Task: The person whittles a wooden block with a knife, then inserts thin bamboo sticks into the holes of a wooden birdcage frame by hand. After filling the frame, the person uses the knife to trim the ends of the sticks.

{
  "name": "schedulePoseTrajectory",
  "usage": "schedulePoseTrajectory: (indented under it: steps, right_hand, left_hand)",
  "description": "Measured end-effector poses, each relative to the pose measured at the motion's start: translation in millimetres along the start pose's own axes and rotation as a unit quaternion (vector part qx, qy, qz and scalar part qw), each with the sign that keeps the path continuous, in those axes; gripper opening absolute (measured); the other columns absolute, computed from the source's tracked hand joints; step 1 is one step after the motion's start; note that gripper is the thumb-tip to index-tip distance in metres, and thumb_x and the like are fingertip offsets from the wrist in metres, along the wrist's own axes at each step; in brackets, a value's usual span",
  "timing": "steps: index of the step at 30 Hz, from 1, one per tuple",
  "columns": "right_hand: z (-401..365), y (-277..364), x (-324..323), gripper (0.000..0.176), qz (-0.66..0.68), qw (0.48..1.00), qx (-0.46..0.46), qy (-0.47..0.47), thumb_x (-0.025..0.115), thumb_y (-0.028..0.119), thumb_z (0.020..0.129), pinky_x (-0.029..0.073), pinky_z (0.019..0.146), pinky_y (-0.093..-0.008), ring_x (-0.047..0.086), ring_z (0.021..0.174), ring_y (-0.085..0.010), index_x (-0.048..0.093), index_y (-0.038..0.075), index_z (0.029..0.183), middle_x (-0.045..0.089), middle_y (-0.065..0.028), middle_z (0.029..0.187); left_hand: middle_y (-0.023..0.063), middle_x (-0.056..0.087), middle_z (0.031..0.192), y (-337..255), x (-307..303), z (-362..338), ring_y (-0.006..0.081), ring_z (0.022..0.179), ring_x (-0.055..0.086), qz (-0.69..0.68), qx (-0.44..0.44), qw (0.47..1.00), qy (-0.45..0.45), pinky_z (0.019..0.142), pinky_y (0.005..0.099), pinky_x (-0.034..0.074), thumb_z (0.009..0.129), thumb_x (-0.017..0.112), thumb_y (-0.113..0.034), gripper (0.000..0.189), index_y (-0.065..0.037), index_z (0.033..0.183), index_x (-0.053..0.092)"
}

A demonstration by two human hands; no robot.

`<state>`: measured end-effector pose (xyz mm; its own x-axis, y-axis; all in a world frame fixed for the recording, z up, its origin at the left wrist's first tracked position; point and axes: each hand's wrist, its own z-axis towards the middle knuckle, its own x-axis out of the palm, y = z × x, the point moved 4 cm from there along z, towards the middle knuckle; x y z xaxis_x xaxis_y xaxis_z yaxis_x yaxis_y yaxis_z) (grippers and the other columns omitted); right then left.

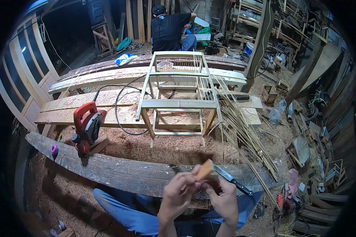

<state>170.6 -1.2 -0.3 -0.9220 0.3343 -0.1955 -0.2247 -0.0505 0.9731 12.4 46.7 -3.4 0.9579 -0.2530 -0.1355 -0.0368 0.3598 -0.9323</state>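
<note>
Pinching a small wood block (205, 170) between the fingertips of my left hand (177, 195), I've got it tilted up in front of me, seen against the long, rough counter (118, 170). My right hand (224, 199) is curled in close, its fingertips beside the block's lower end; whether that grip is pressed on anything, I can't tell, it's too small and shadowed in there.

The block looks light and stiff, pale at the end and orange along the side. It shouldn't crush or bend, so a light pinch across its flat sides seems enough. Dry wood like this probably isn't slippery, though dust could take away some bite, and the edges may be splintery. The sides near the lower end look the best place to hold, leaving the top free.

Just beyond my right fingers there's a knife (241, 187), blade angled towards the block, black handle pointing away to the right. Further off on the right lies a bundle of thin strips (251, 138), and straight ahead stands a wooden frame (178, 104).
</note>
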Motion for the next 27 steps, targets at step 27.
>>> schedulePoseTrajectory:
  steps: [27]
  right_hand:
    - [12.3, -13.3, 9.2, 0.015, -0.036, 0.999, -0.005, -0.006, 0.073, 0.006, 0.098, 0.052, 0.061, -0.0346, 0.069, 0.065, -0.0164, 0.073, -0.001, 0.111, 0.073, -0.0172, 0.08]
  left_hand:
    - [0.0209, 0.075, 0.113, 19.7, 10.3, 7.6, 0.0325, 0.122, 0.073, -0.054, -0.008, 0.997, -0.053, 0.091, 0.0341, 0.058, 0.099, 0.072, 0.001, 0.013, 0.003, 0.11, 0.065]
